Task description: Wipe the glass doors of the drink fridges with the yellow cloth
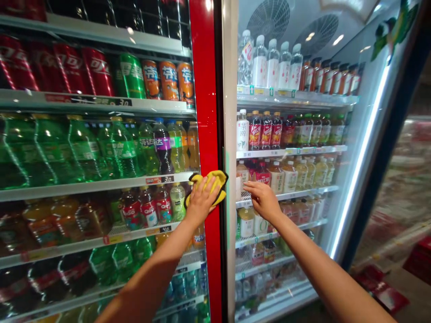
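A yellow cloth (pixel 220 179) with dark edging lies against the red door frame (pixel 207 112) of the left drinks fridge, at the border with its glass. My left hand (pixel 202 197) presses on this cloth from the front, fingers pointing up and bent over it. To the right, my right hand (pixel 264 197) is raised before the other fridge, near its pale frame edge (pixel 230 134). Its fingers are loosely bent and point left, with nothing seen in them. Whether they touch the glass I cannot tell. Part of the bottles behind is hidden by this hand.
Shelves of red cans (pixel 97 72), green bottles (pixel 84 148) and other drinks fill the left fridge. Several clear-water bottles (pixel 261 63) and tea bottles stand in the right one. A lit strip (pixel 362 152) runs down its side. Red boxes (pixel 382 289) lie low at the right.
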Demonstrator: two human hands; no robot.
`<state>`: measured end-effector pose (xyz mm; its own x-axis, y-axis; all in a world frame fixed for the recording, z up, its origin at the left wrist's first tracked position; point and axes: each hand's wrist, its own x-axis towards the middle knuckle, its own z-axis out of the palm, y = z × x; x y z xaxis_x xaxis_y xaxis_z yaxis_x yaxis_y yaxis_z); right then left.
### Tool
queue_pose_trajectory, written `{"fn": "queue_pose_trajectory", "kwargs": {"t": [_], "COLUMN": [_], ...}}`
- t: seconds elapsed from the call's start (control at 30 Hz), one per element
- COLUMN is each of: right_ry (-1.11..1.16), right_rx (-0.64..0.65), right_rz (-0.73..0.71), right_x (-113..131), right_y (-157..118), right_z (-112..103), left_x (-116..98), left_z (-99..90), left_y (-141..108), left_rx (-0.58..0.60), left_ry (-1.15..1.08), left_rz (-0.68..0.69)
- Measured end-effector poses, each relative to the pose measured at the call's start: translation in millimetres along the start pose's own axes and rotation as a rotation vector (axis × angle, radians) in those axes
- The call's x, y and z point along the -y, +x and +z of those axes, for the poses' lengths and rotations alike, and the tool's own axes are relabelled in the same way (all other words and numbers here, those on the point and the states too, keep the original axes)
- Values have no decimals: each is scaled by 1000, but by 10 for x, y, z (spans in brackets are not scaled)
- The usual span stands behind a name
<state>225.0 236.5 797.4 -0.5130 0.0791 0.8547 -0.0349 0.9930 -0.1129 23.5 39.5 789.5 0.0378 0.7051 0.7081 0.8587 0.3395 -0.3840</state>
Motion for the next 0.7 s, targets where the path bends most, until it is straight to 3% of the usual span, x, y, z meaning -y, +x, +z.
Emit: {"fn": "queue_pose_trajectory", "kwargs": {"t": [0.17, 0.27, 0.33, 0.43, 0.53, 0.7], "right_ry": [9, -19, -60, -165, -290, -423], "right_rx": [49, 80, 114, 173, 235, 394], "right_rz": [-2, -62, -156, -361, -557, -643], "right_x": [-40, 30, 113, 258, 390, 524], "right_y": [-14, 114, 241, 493, 782, 1147], "right_z": [-50, -98, -115, -96, -37, 43], "left_x": [-76, -250, -429, -708, -867, -888], "left_z": [96, -23, -156, -346, -422, -341], "left_y": [-496, -645, -676, -592, -401, -116], "left_rx": [39, 93, 237, 456, 519, 655], "left_ry": [46, 7, -94, -209, -219, -244], "left_rz": [-12, -25, -106, -294, -421, -544]}}
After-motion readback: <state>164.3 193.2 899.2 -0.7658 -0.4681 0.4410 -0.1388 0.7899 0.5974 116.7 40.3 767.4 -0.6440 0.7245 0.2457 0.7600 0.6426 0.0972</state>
